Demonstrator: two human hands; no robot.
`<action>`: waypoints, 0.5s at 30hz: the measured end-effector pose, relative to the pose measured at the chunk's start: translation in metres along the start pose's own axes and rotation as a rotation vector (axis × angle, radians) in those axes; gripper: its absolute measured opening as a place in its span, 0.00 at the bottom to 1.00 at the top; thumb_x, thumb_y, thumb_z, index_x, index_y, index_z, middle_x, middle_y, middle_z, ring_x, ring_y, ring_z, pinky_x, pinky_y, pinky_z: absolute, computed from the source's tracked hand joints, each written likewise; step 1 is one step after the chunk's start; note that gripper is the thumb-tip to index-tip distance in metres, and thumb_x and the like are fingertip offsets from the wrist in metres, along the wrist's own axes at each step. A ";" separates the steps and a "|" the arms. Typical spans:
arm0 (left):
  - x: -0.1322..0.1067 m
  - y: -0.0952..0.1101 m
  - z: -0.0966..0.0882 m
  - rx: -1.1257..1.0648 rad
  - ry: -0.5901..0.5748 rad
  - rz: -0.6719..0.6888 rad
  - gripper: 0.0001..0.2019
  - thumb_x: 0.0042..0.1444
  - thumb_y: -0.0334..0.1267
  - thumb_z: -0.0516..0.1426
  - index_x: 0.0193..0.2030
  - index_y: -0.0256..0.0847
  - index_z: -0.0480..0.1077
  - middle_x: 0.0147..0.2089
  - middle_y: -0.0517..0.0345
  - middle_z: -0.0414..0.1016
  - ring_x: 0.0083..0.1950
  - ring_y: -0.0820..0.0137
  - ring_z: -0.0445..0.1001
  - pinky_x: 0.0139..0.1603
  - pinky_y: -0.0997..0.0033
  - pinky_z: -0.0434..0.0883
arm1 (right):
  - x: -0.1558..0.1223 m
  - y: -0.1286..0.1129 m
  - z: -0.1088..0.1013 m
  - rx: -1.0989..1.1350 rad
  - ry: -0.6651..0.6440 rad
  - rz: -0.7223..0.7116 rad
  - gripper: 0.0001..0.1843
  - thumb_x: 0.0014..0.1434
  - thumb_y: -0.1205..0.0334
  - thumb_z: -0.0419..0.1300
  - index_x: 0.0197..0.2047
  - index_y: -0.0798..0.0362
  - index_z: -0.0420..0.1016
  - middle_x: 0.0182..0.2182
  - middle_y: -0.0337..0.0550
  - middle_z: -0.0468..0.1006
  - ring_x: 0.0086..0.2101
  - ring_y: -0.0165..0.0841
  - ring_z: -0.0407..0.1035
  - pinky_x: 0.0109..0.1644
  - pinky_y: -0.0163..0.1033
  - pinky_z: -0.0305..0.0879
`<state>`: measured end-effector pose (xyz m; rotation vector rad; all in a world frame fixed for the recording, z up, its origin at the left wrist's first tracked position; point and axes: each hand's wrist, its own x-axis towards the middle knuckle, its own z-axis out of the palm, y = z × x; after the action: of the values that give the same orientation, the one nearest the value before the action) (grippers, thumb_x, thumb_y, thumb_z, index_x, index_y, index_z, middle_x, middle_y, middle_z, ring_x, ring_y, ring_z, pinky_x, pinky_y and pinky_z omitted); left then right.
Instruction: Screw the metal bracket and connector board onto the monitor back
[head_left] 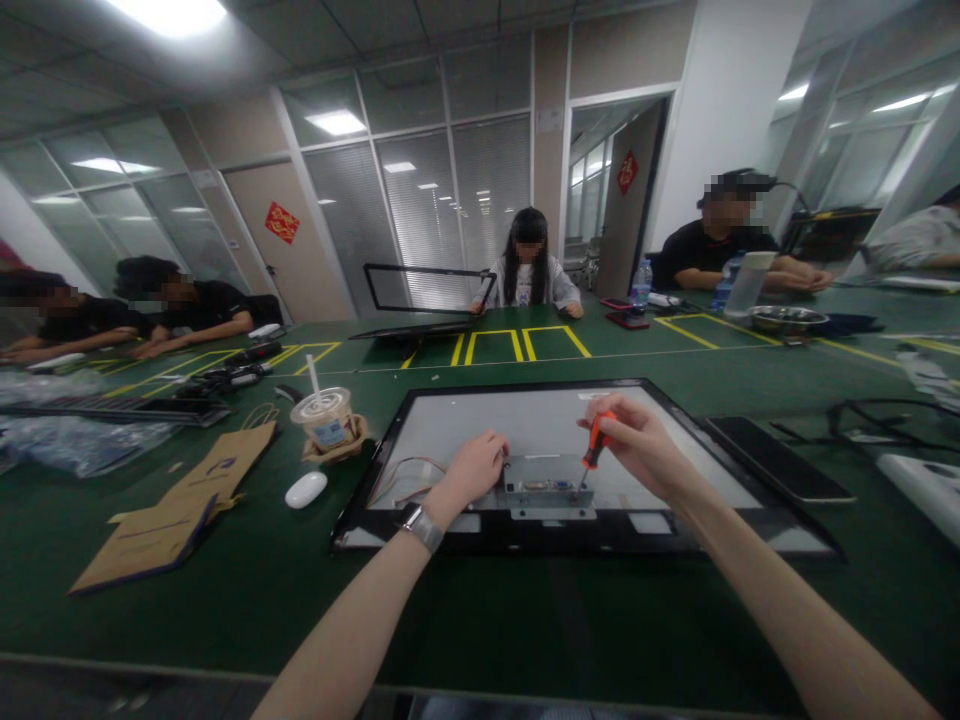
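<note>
A flat display panel with a black frame lies face down on the green table in front of me. A small metal circuit housing sits near its front edge, with thin wires running off to the left. My right hand is closed round an orange-handled screwdriver, whose tip points down onto the housing. My left hand, with a watch on the wrist, is curled and rests on the panel at the left end of the housing.
A lidded drink cup with a straw, a white mouse and a brown paper bag lie to the left. A phone and black cables lie to the right. Several people sit round the far side, one holding a black frame.
</note>
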<state>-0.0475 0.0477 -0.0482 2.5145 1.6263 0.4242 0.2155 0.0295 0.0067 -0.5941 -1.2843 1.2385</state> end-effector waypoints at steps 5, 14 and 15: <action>0.001 -0.002 0.002 0.008 0.007 0.011 0.13 0.68 0.30 0.46 0.47 0.40 0.71 0.48 0.52 0.73 0.45 0.66 0.74 0.48 0.67 0.70 | -0.002 -0.003 0.001 0.046 -0.037 0.045 0.15 0.53 0.48 0.73 0.41 0.43 0.83 0.34 0.40 0.81 0.38 0.35 0.74 0.44 0.41 0.71; 0.000 0.000 0.000 0.002 -0.006 -0.003 0.12 0.68 0.31 0.46 0.47 0.41 0.71 0.47 0.53 0.72 0.43 0.67 0.74 0.46 0.68 0.70 | -0.002 0.000 0.004 0.070 -0.062 0.005 0.11 0.52 0.48 0.74 0.32 0.45 0.84 0.36 0.38 0.78 0.39 0.34 0.73 0.52 0.42 0.68; 0.000 0.000 0.000 0.000 0.000 0.000 0.12 0.68 0.31 0.46 0.47 0.41 0.71 0.47 0.53 0.73 0.43 0.67 0.74 0.46 0.68 0.70 | -0.003 0.000 0.004 0.063 -0.067 0.020 0.12 0.52 0.48 0.74 0.34 0.45 0.84 0.35 0.38 0.78 0.39 0.34 0.73 0.51 0.42 0.69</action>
<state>-0.0478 0.0476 -0.0485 2.5147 1.6269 0.4244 0.2123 0.0261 0.0065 -0.5258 -1.2924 1.3199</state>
